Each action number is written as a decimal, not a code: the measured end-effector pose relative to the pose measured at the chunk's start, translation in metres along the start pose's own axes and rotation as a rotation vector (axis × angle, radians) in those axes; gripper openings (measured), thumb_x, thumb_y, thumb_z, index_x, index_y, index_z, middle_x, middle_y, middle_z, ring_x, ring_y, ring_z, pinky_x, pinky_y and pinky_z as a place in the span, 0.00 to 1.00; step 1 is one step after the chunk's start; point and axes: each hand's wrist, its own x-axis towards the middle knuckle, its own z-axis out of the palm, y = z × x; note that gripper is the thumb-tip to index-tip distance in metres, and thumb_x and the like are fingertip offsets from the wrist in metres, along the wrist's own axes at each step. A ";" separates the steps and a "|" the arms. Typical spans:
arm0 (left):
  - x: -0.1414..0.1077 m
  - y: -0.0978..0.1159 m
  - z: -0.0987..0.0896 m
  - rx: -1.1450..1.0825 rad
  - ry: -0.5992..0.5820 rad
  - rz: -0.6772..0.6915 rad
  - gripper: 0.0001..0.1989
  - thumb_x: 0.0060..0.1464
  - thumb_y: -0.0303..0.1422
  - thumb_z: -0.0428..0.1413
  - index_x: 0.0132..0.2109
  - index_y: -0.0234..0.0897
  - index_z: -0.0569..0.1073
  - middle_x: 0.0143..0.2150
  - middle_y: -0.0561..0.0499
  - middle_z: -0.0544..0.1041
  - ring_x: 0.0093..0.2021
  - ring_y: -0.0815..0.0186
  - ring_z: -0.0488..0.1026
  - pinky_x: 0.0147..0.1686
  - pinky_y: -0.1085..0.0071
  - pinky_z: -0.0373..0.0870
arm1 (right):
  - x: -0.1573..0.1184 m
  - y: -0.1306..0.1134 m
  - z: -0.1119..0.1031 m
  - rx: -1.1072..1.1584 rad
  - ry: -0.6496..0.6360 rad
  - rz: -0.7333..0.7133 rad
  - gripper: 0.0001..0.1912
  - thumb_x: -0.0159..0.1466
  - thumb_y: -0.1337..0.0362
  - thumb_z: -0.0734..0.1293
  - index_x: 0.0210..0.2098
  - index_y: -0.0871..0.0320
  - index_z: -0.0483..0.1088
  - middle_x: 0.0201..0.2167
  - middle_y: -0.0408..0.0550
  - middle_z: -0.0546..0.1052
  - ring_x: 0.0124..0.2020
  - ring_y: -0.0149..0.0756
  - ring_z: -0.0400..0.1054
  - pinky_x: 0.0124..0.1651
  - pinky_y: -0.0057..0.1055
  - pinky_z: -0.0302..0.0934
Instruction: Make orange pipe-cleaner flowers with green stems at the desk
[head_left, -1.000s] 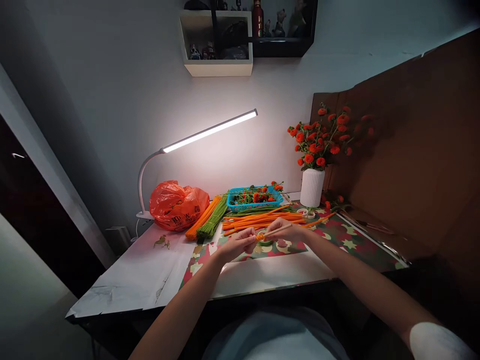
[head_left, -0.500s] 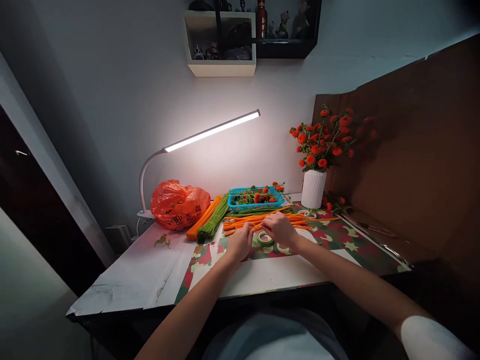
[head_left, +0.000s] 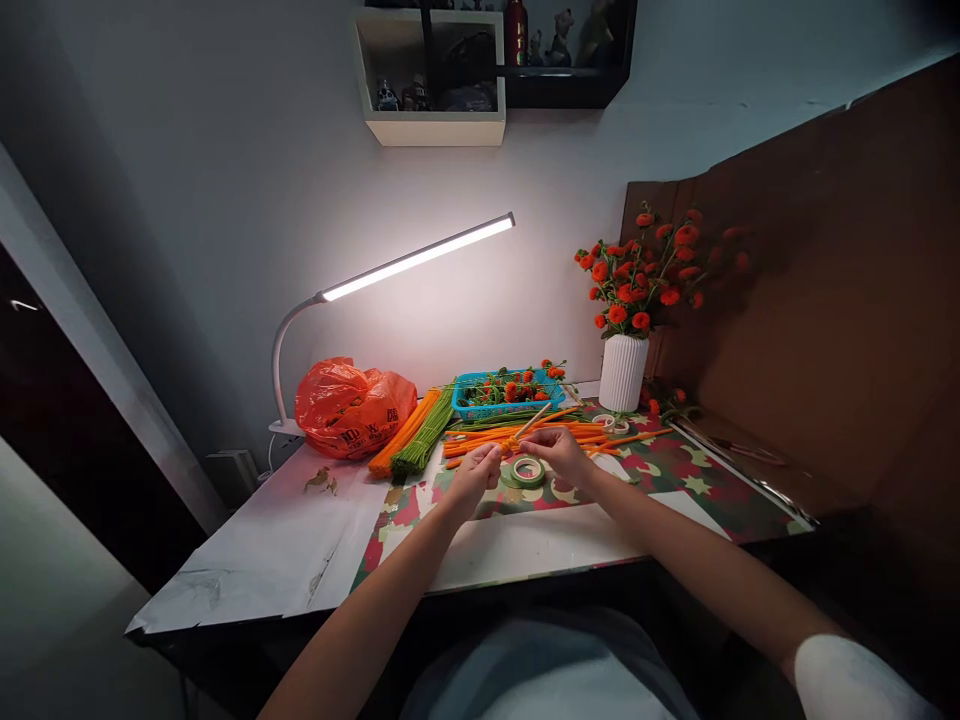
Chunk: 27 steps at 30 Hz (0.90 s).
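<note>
My left hand (head_left: 475, 476) is closed, its thumb and fingers pinching the left side of a small orange fuzzy piece (head_left: 509, 444), which looks like a wound pipe cleaner. From the other side, the fingertips of my right hand (head_left: 564, 454) pinch at the same piece. A thin pale stick (head_left: 534, 418) slants up to the right from it; how the two are joined is too small to tell. Just below, between my hands, lies a roll of green tape (head_left: 525, 484). Loose orange pipe cleaners (head_left: 592, 436) are spread behind my hands.
Orange (head_left: 405, 436) and green pipe cleaner bundles (head_left: 425, 442) lie beside a red plastic bag (head_left: 352, 405). Behind stand a blue basket (head_left: 510, 409) of flowers and a white vase (head_left: 624, 372) of orange-red flowers. A lamp (head_left: 420, 258) arches overhead; cardboard (head_left: 810, 300) borders the right.
My hands have drawn slightly apart and turned, and the orange piece with the pale stick now shows between them. More of the green tape roll is uncovered. The whole view has shifted slightly.
</note>
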 end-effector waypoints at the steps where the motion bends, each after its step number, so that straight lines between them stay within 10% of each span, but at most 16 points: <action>1: -0.002 0.003 -0.001 -0.032 -0.057 -0.010 0.25 0.45 0.52 0.58 0.24 0.39 0.56 0.19 0.62 0.48 0.19 0.76 0.42 0.20 0.75 0.41 | 0.002 0.000 -0.005 0.026 -0.085 0.040 0.20 0.50 0.48 0.72 0.28 0.61 0.76 0.24 0.46 0.76 0.25 0.32 0.66 0.29 0.29 0.60; 9: -0.015 0.012 -0.010 0.413 -0.376 -0.109 0.22 0.52 0.51 0.53 0.25 0.35 0.68 0.17 0.59 0.52 0.18 0.75 0.47 0.20 0.74 0.43 | 0.019 -0.011 -0.040 -0.333 -0.628 0.137 0.18 0.46 0.52 0.75 0.26 0.62 0.79 0.20 0.45 0.75 0.20 0.27 0.63 0.23 0.24 0.54; 18: -0.007 0.011 -0.008 0.609 -0.142 0.091 0.17 0.51 0.40 0.53 0.19 0.37 0.63 0.18 0.55 0.57 0.22 0.69 0.51 0.23 0.73 0.45 | 0.014 -0.020 -0.014 -0.900 -0.309 -0.131 0.04 0.56 0.68 0.69 0.28 0.59 0.78 0.26 0.46 0.78 0.26 0.31 0.67 0.30 0.27 0.50; 27: 0.002 -0.007 -0.009 0.550 0.161 0.174 0.14 0.52 0.38 0.52 0.22 0.37 0.65 0.21 0.54 0.61 0.24 0.68 0.56 0.26 0.73 0.51 | 0.001 -0.018 0.017 -1.197 0.043 -0.323 0.11 0.63 0.70 0.62 0.26 0.60 0.72 0.27 0.48 0.76 0.31 0.34 0.67 0.37 0.32 0.46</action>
